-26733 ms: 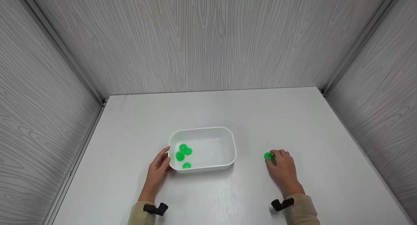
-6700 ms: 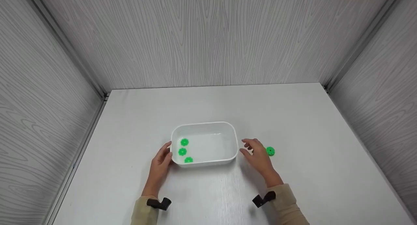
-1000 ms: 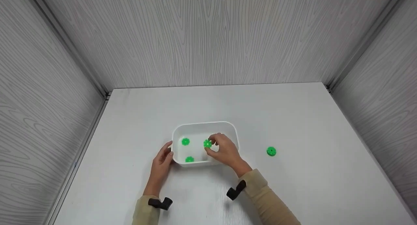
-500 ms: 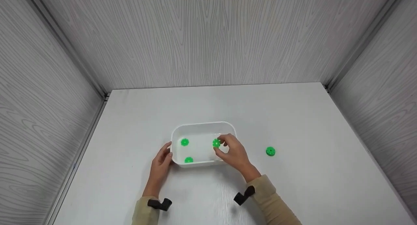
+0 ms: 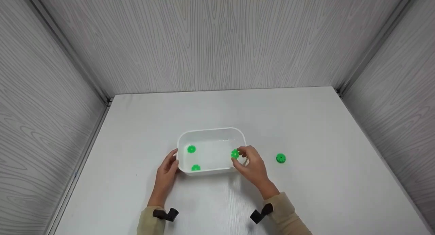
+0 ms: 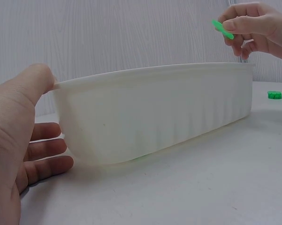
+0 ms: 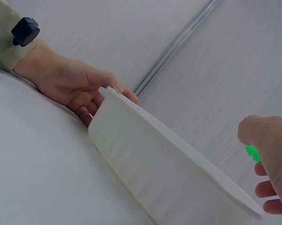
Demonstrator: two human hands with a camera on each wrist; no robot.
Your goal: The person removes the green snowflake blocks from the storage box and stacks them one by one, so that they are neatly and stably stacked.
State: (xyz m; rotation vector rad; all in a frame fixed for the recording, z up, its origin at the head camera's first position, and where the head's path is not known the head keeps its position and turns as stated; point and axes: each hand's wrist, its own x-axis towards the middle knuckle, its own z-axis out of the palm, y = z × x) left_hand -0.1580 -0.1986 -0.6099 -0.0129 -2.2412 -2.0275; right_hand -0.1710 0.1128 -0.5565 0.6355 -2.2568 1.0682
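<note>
A: What changed?
B: Right hand [image 5: 253, 163] moved right — the green flower piece [image 5: 235, 154] it holds was over mid-tub a second ago, now over the right end of the white tub [image 5: 212, 155].
A: Fingers?
B: Right: thumb and fingertips clamped on the piece's edge. Left hand [image 5: 166, 170]: thumb at the rim, fingers bent against the left end, gripping the tub. No change there.
A: Height?
B: Left wrist view has the piece above the rim, tilted.
A: What's left inside?
B: Two: a far flower [image 5: 191, 149] and a near flower [image 5: 195, 167], both toward the left end. Outside, a green disc [image 5: 280, 158] sits on the table [image 5: 323, 180], right of the tub, apart from the hand. Can't tell if it's stacked.
A: Meaning?
B: My read — one piece mid-transfer, held, not set down. Other two untouched.
</note>
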